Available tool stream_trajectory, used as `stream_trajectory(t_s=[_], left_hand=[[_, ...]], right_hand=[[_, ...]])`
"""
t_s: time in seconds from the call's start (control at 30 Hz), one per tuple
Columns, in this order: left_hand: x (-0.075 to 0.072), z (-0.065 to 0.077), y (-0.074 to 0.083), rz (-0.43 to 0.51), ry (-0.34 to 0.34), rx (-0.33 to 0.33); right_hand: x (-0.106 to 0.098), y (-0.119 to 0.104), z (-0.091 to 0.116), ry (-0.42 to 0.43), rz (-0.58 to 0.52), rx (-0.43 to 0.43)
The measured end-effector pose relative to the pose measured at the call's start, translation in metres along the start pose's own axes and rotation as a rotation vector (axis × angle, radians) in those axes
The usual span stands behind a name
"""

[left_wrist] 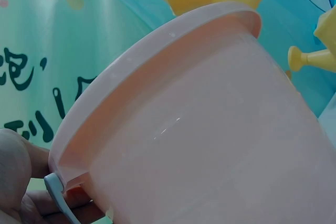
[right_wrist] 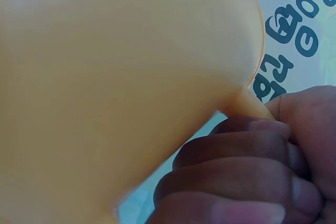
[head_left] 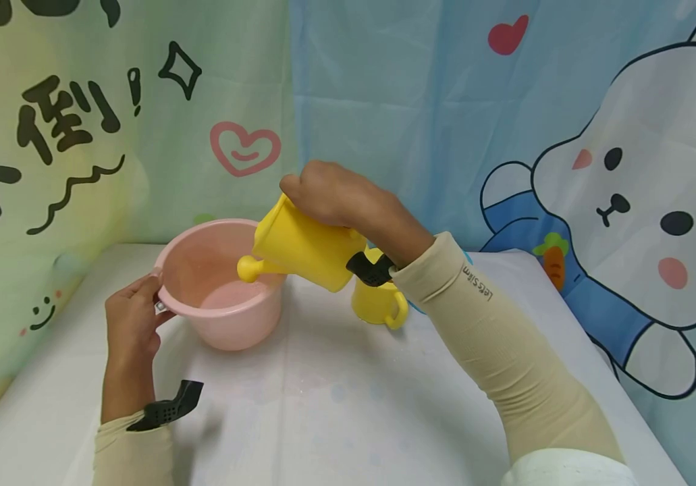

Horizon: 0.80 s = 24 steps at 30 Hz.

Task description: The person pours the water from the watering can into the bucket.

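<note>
A pink bucket stands on the table at left of centre, and my left hand grips its rim at the left side. In the left wrist view that bucket fills most of the picture, with a pale handle end by the fingers. My right hand holds a yellow watering can, its fingers curled round the handle in the right wrist view. The can is tipped to the left, its round spout head over the bucket's right rim. I cannot see any water coming out.
A second yellow vessel with a handle stands on the table behind the right forearm, partly hidden. A light blue edge shows next to it. Printed curtains hang behind the white-covered table.
</note>
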<state>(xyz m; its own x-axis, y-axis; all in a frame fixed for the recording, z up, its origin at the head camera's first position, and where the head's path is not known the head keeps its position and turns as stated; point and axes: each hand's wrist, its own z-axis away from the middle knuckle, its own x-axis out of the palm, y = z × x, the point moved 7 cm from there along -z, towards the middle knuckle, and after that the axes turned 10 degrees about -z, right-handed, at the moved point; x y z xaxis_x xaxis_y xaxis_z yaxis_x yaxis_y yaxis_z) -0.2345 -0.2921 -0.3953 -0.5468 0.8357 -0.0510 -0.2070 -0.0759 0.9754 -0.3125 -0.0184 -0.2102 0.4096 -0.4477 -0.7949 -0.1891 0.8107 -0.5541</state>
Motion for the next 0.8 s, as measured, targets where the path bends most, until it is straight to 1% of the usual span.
stream_trajectory(t_s=[0.17,0.33,0.57,0.67,0.8], left_hand=[[0.0,0.001,-0.001,-0.003,-0.001,0.0],[0.0,0.0,-0.001,-0.003,0.004,-0.001],[0.001,0.0,-0.001,-0.009,0.001,0.007],[0.001,0.0,-0.001,-0.015,0.005,0.007],[0.001,-0.001,-0.001,-0.025,-0.001,0.0]], right_hand=[[0.001,0.002,0.0,0.01,-0.002,0.002],[0.0,0.004,0.0,0.036,-0.006,-0.02],[0.002,0.01,0.003,0.054,-0.055,-0.059],[0.001,0.014,0.004,0.081,-0.076,-0.086],[0.002,0.026,0.007,0.117,-0.143,-0.09]])
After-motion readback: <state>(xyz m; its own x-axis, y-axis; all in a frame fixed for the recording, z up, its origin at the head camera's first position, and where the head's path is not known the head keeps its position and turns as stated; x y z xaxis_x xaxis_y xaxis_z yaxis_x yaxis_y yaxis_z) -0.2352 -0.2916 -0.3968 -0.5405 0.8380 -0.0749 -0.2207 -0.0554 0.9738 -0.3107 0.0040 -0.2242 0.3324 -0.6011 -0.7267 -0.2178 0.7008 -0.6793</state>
